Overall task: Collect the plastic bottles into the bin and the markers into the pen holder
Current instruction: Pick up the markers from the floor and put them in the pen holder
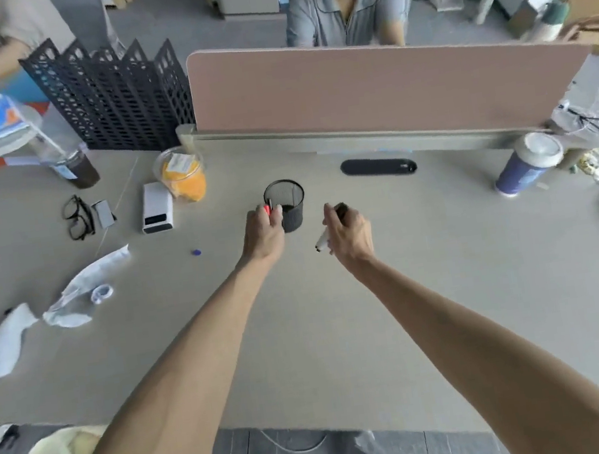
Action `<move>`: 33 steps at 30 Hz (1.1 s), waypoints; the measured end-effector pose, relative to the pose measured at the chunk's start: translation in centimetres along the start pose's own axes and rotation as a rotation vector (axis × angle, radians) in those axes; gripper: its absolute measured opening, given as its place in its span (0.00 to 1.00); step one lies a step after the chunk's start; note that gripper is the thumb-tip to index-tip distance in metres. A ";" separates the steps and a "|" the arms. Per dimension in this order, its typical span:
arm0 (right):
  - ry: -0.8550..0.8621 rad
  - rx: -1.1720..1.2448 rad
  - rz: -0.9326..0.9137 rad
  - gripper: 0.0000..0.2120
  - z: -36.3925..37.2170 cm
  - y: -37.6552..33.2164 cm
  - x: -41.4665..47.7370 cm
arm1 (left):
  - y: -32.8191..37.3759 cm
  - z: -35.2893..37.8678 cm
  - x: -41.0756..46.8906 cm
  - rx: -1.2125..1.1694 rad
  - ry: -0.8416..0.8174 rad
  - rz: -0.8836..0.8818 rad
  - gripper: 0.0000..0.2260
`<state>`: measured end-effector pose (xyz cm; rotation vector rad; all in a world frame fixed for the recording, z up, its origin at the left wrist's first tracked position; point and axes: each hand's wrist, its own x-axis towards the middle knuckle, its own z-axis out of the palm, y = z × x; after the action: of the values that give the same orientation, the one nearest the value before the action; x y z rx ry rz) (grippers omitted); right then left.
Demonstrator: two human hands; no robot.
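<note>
A black mesh pen holder stands upright in the middle of the grey desk. My left hand is right beside its left wall and grips a red marker, whose tip shows above my fingers at the holder's rim. My right hand is a little to the right of the holder and holds a white marker with a black cap, tilted with its white end pointing down-left. A crushed clear plastic bottle lies on the desk at the left.
A pink divider panel runs along the far edge, with a person seated behind it. At the left lie white socks, glasses, a white box and a tub of orange snacks. A paper cup stands at the right.
</note>
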<state>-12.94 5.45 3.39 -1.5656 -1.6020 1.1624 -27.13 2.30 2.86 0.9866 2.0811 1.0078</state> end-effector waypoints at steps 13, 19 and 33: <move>-0.129 -0.149 -0.197 0.10 4.1 -0.7 15.2 | -0.1 2.5 11.2 -0.023 0.149 -0.014 0.11; -0.261 -0.429 -0.219 0.10 6.6 -0.8 16.6 | -1.7 2.6 13.2 0.113 0.051 0.032 0.11; -0.094 -0.368 -0.072 0.09 5.1 0.0 13.1 | -2.6 -0.2 12.8 0.026 0.059 -0.048 0.13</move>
<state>-19.04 17.43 -0.77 -1.6793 -2.0055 0.9530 -35.01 11.68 -1.73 0.9256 2.1612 0.9991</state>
